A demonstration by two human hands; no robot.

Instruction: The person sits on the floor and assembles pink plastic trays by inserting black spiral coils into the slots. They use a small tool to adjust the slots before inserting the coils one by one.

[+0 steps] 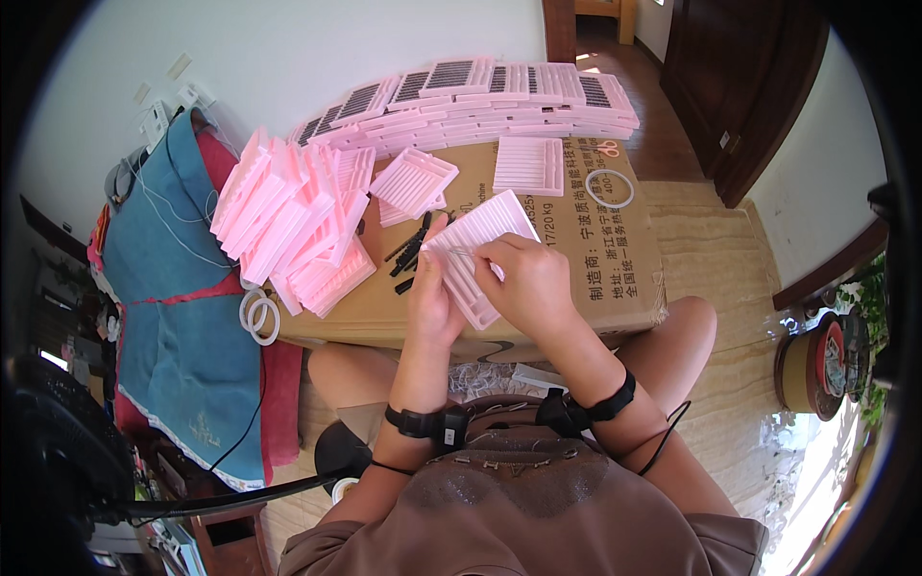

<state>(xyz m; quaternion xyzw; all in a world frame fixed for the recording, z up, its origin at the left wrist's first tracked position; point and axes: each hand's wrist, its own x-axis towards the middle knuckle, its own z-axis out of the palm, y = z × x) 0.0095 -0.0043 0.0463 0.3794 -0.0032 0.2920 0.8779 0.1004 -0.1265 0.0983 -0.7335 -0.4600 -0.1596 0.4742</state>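
My left hand (434,298) grips a pale pink ribbed tray (485,230) by its left edge, tilted above the cardboard box. Over the tray's lower right part, my right hand (530,278) is closed in a pinch at its grooves. A thin sliver shows near those fingertips, but I cannot make out what it is. Several short black sticks (408,252) lie on the box just left of my left hand. Beyond the held tray, a pink tray (528,165) lies flat, and another tray (415,182) rests at an angle to its left.
The cardboard box (576,288) serves as a table. A heap of pink trays (298,206) leans at its left. Stacked trays with dark strips (461,77) line the far edge. Pink-handled scissors (607,149) and a white ring (610,189) lie right; more white rings (259,317) sit left.
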